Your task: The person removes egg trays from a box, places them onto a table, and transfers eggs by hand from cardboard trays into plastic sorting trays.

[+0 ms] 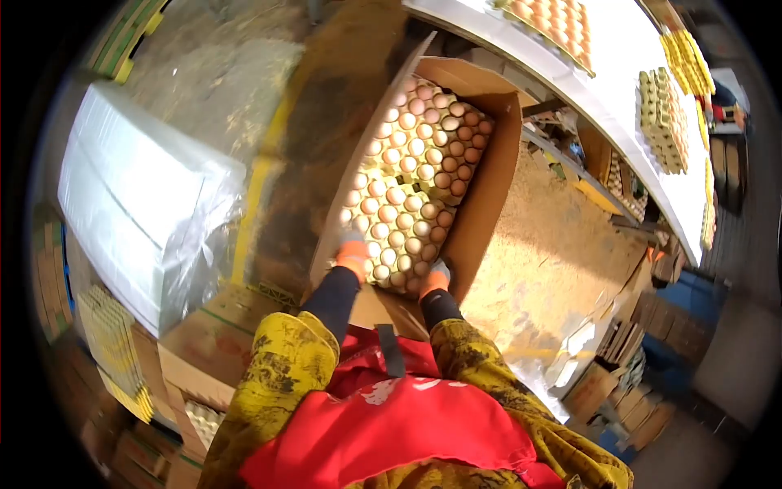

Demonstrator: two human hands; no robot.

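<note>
A brown cardboard box [491,191] stands open in front of the person. Inside it are two pale yellow, bumpy egg trays [392,226], one behind the other, full of round, light-brown eggs [405,221]. The left hand [352,256], in an orange and grey glove, is by the near tray's left side. The right hand [436,279], gloved too, is by its near right corner. I can't tell if either grip is closed. A long white counter [615,102] stands to the right.

Hands [353,254] [436,279] blurred, grip perhaps hidden
</note>
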